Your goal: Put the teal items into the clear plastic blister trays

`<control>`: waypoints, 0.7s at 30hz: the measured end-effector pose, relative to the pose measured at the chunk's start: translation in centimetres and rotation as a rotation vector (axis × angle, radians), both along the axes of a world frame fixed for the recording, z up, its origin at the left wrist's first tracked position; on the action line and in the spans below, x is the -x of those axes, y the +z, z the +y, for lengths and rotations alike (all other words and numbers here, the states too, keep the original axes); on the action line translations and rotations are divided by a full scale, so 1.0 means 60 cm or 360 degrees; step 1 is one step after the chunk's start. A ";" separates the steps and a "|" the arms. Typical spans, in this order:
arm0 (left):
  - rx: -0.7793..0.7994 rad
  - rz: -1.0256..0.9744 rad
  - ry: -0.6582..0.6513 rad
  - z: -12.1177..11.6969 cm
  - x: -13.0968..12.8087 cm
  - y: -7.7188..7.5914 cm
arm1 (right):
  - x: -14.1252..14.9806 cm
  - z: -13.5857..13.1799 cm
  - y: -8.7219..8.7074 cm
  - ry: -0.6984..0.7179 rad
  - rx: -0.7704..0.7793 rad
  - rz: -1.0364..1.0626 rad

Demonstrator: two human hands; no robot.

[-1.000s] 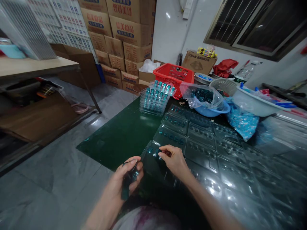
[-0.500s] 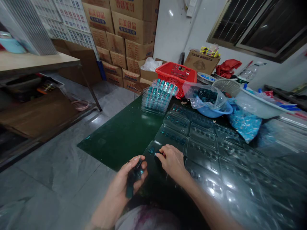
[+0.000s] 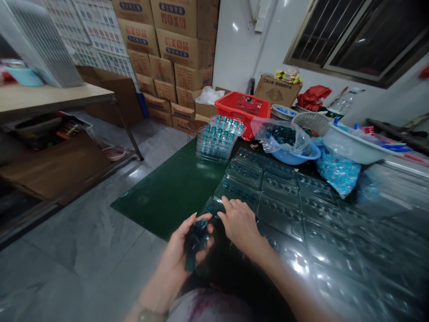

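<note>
My left hand (image 3: 179,243) is cupped around a handful of small, shiny dark-teal pieces (image 3: 197,239), whose exact kind I cannot make out. My right hand (image 3: 239,223) is over the near clear plastic tray (image 3: 214,206), its thumb and forefinger apart with nothing visible between them. In that tray a few teal pieces sit at the left, beside my right fingertips; my right hand covers part of the tray. Just beyond it lies another clear tray (image 3: 234,190) with a row of teal pieces.
Clear moulded trays (image 3: 281,212) cover the right of the dark green table (image 3: 161,197). Stacked filled trays (image 3: 216,141) stand at the far edge near a red basket (image 3: 243,107). A blue basin (image 3: 298,154) holds a bag of dark pieces. Cartons (image 3: 181,47) are piled behind.
My right thumb and forefinger have parted from a pinch over the near tray. My left hand has turned and opened slightly, showing more of the teal pieces. The view has shifted a little.
</note>
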State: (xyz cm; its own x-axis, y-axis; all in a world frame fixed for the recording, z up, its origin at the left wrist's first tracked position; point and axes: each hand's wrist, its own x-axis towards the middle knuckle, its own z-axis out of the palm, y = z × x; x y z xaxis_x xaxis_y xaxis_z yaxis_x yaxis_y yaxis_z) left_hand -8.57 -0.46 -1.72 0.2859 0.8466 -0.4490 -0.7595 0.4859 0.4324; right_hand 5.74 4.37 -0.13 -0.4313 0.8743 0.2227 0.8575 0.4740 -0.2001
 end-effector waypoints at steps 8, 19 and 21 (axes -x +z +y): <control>-0.0074 0.0428 0.0195 -0.014 -0.025 -0.006 | -0.005 -0.039 0.036 0.0268 0.0372 0.0576; -0.0078 0.0525 0.0084 -0.007 -0.038 -0.010 | -0.010 -0.037 0.004 0.0041 0.0738 0.1265; -0.0101 0.0522 0.0081 -0.007 -0.038 -0.008 | -0.011 -0.031 0.002 0.0022 0.0892 0.1447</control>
